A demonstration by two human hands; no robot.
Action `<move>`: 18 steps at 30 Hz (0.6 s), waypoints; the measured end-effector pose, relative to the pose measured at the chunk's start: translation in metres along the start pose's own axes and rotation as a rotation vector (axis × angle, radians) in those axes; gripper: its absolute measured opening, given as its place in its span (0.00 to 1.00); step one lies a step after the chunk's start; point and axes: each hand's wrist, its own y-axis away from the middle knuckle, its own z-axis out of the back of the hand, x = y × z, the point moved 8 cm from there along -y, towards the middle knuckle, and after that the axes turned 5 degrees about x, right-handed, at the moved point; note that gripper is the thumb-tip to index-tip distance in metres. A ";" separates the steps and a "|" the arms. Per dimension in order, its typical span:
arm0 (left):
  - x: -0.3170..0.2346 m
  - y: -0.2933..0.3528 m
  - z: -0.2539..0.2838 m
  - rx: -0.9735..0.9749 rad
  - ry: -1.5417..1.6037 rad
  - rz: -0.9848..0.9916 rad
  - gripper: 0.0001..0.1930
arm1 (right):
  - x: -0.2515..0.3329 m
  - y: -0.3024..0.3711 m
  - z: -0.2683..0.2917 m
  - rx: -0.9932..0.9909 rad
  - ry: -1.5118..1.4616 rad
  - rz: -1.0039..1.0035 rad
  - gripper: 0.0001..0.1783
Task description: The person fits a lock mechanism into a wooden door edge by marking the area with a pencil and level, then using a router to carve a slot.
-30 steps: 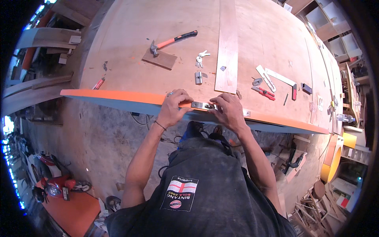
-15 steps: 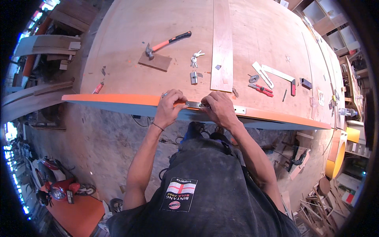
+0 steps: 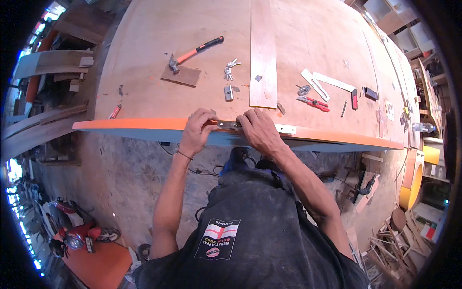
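A large plywood door panel (image 3: 159,43) lies flat with an orange front edge (image 3: 125,124). My left hand (image 3: 198,131) and my right hand (image 3: 259,129) both grip a narrow metal lock faceplate (image 3: 228,124) set into that edge. The plate's right end (image 3: 287,129) shows past my right hand. A metal lock cylinder (image 3: 228,92) and a bunch of keys (image 3: 229,68) lie on the panel just beyond my hands.
A red-handled hammer (image 3: 195,51) rests on a small wood block (image 3: 181,75). A long wood strip (image 3: 263,53), red pliers (image 3: 314,102), a white square (image 3: 323,82) and a red chisel (image 3: 354,98) lie on the panel. Below are a concrete floor (image 3: 115,173) and a red motorbike (image 3: 72,236).
My hands have stayed on the metal plate at the orange edge. The view has shifted slightly, with the panel edge now lower in the picture.
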 end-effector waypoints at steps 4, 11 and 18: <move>0.009 0.001 0.001 -0.035 0.282 0.069 0.09 | -0.004 -0.006 0.005 0.021 -0.037 0.013 0.13; 0.006 0.004 0.019 -0.165 0.091 0.070 0.11 | -0.020 -0.009 0.063 -0.070 -0.241 -0.092 0.15; -0.023 0.019 0.009 -0.181 -0.482 0.124 0.10 | -0.067 0.040 0.143 -0.376 -0.563 -0.338 0.11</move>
